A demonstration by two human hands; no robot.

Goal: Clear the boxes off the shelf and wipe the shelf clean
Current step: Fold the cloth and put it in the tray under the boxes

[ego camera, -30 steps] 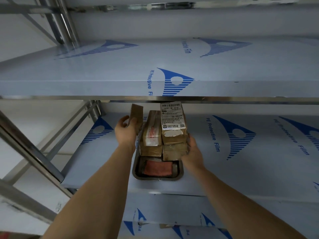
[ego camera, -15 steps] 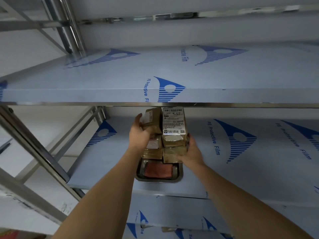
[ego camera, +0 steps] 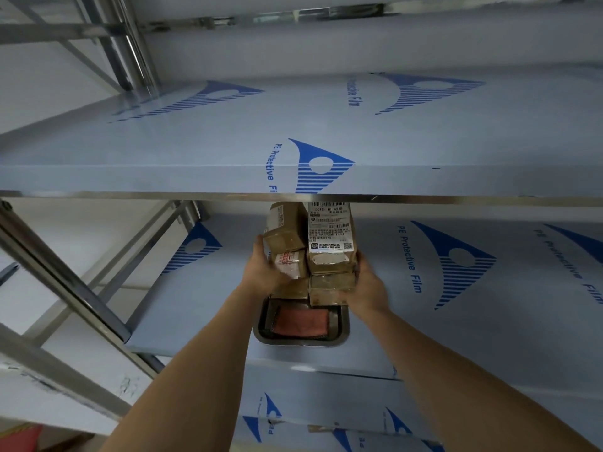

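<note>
Boxes (ego camera: 310,256), several small brown cardboard parcels stacked in two columns, sit clamped between both hands on the middle shelf (ego camera: 489,321), right at the back edge of a metal tray (ego camera: 342,334) that holds a reddish cloth (ego camera: 300,322). The left hand (ego camera: 266,272) grips the left column, fingers curled round the taped box with the red print and the thumb side pressed against the tilted box above it. The right hand (ego camera: 367,287) grips the right column low down, fingers wrapped round the lower boxes beneath the tall box with the white shipping label (ego camera: 329,231).

The main risk, as I judge it, is the stack coming apart. Nothing binds the parcels but side pressure from two palms, and the top left box already leans off square. If the squeeze slackens or the lift is uneven, that one could slide out and drop onto the tray or off the shelf front.

A second hazard is the upper shelf (ego camera: 228,151): its metal lip hangs just above the tallest box, so a straight upward lift would likely knock the top parcels loose. Drawing the stack outward first looks safer.

The glossy tape may also let the boxes slip against each other.
</note>
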